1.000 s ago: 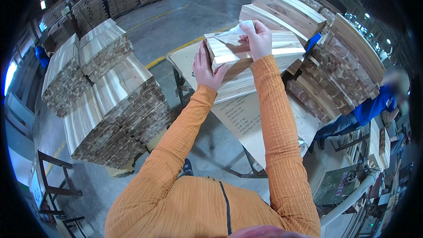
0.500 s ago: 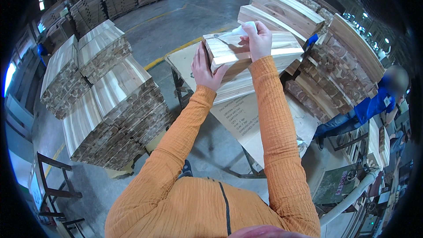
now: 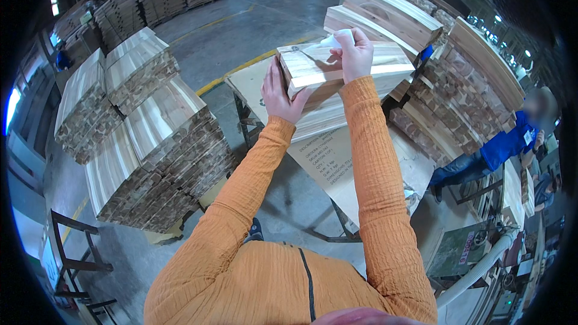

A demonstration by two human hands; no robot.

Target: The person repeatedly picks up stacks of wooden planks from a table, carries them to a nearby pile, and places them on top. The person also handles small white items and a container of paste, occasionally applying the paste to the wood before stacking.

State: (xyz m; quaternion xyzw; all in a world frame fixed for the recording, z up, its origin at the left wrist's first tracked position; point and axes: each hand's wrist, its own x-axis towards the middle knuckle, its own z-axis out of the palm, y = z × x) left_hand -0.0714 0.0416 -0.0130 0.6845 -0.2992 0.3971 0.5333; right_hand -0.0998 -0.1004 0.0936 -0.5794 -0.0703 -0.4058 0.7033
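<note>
A pale wooden board [image 3: 382, 54] with light and brown grain lies on top of a short stack of boards in front of me. Around its near left corner my left hand [image 3: 282, 95] is closed, fingers along the end and thumb on the near side. Above the board's top face, my right hand [image 3: 356, 54] grips a small white squeeze bottle [image 3: 338, 40], partly hidden by the fingers. The bottle's tapered tip points left, toward a dark spot on the board near its left end. A thin shadow falls across the wood below it.
The boards rest on a cardboard-covered table [image 3: 322, 159]. Tall wood stacks stand left [image 3: 147, 144] and right [image 3: 463, 96]. A person in a blue shirt [image 3: 509, 144] stands at the right, near a green machine [image 3: 460, 250] with a hose. A dark metal frame [image 3: 75, 247] sits lower left.
My hands and the board stay almost still; the right hand with the bottle shifts very slightly. The person in blue at the right has leaned and moved an arm.
</note>
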